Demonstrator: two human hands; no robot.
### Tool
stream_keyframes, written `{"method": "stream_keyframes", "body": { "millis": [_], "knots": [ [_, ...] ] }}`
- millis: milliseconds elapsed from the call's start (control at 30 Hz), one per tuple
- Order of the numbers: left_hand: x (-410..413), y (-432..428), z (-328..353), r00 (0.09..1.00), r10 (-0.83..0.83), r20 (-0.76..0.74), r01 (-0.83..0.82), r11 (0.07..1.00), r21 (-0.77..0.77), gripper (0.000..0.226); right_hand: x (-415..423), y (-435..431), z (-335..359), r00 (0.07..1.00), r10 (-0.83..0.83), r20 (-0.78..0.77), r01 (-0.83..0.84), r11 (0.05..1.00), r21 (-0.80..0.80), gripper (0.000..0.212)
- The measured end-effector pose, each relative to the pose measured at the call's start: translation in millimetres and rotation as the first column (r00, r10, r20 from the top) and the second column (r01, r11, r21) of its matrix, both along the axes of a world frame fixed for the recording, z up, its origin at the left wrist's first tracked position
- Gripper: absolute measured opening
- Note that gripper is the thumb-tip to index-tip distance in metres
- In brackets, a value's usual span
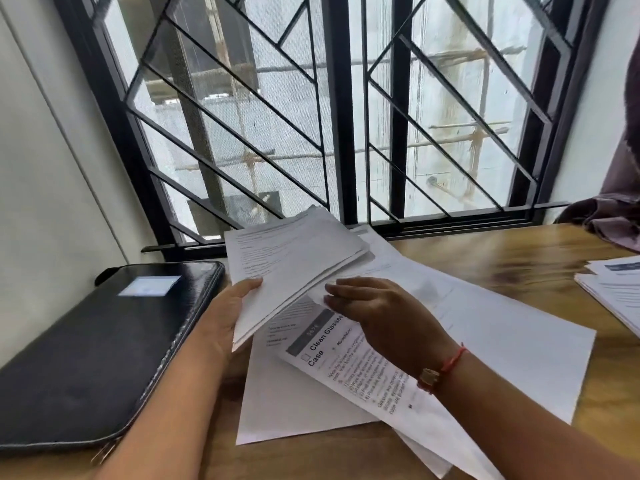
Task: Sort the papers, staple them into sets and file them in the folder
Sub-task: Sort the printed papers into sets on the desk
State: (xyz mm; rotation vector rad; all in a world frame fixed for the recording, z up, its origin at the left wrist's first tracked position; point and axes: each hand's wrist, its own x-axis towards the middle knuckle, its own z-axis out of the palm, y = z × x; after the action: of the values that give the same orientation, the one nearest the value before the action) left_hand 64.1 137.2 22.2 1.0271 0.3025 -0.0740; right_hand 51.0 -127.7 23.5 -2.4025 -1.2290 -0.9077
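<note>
My left hand (221, 317) grips a stack of white printed papers (294, 265) by its near edge and holds it tilted up above the desk. My right hand (377, 313) reaches under that stack, fingers stretched out flat over the loose sheets. Beneath lie several loose sheets (485, 341) spread across the wooden desk, one headed "Clean Glasses Case" (346, 362). A black zipped folder (97, 348) lies closed at the left, with a small label on its cover. No stapler is in view.
Another pile of printed papers (613, 289) lies at the desk's right edge. A barred window (339, 109) stands right behind the desk (502, 258). Purple cloth (616, 216) hangs at the far right. A white wall borders the left.
</note>
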Motion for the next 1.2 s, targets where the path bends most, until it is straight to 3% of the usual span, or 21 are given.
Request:
{"method": "stream_keyframes", "body": {
  "millis": [233,333,400,533,633,800,1000,1067,1133,1200],
  "knots": [
    [1,-11,3,0.999,-0.048,-0.005,0.048,0.998,0.034,0.044,-7,2,3,0.996,0.012,0.089,-0.008,0.999,-0.042,0.038],
    [1,-13,2,0.999,-0.053,0.004,0.053,0.996,0.07,0.049,-12,4,7,0.994,-0.007,0.11,0.018,0.995,-0.097,0.042],
    [1,-14,3,0.998,-0.07,-0.01,0.07,0.992,0.103,0.051,-15,5,8,0.997,-0.029,0.076,0.038,0.991,-0.128,0.047],
    [3,-11,4,0.997,-0.048,-0.059,0.054,0.992,0.113,0.029,-16,5,7,0.994,-0.067,-0.084,0.048,0.978,-0.202,0.044],
    [4,-11,3,0.995,-0.014,-0.1,0.026,0.992,0.121,0.036,-17,6,8,0.979,-0.07,-0.19,0.023,0.972,-0.236,0.048],
    [2,-15,4,0.993,-0.052,-0.111,0.072,0.979,0.19,0.035,-15,10,5,0.976,0.023,-0.217,-0.064,0.981,-0.183,0.05],
    [2,-21,1,0.992,-0.09,-0.091,0.108,0.969,0.223,0.029,-11,11,3,0.984,0.11,-0.141,-0.126,0.986,-0.11,0.055],
    [2,-22,-1,0.991,-0.113,-0.069,0.126,0.961,0.245,0.029,-12,11,5,0.978,0.127,-0.166,-0.147,0.983,-0.11,0.043],
    [2,-23,-1,0.994,-0.106,-0.041,0.113,0.956,0.272,0.027,-16,11,8,0.972,0.166,-0.164,-0.174,0.984,-0.035,0.022],
    [2,-23,0,0.997,-0.069,0.027,0.058,0.954,0.295,0.022,-21,9,11,0.984,0.151,-0.096,-0.139,0.983,0.121,0.033]
  ]
}}
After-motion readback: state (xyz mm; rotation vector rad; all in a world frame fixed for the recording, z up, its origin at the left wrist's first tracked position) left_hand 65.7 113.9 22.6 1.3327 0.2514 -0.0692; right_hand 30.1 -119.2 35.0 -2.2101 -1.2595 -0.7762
